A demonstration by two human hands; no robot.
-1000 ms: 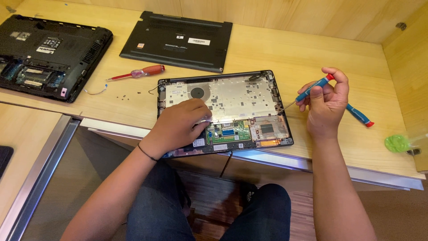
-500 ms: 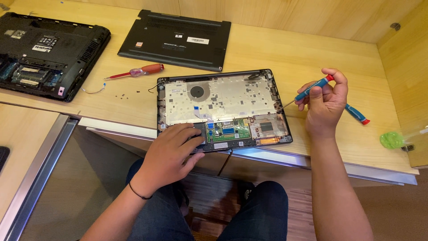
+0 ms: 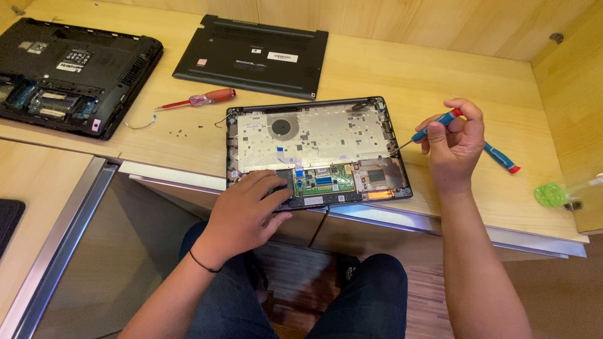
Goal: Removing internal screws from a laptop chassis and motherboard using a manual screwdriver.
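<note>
An open laptop base with its bottom cover off lies on the wooden desk, showing a fan, a pale metal plate and a green circuit board. My left hand grips its front-left corner, fingers curled over the edge. My right hand holds a small blue screwdriver with a red cap. Its thin tip points at the laptop's right edge.
A black bottom cover lies behind the laptop. A second opened black laptop sits at far left. A red-handled screwdriver and loose screws lie between them. Another blue screwdriver and a green round object are at right.
My left hand slid from the laptop's inside, near the green board, back past its front edge, then came to grip the front-left corner. My right hand with the screwdriver barely moved.
</note>
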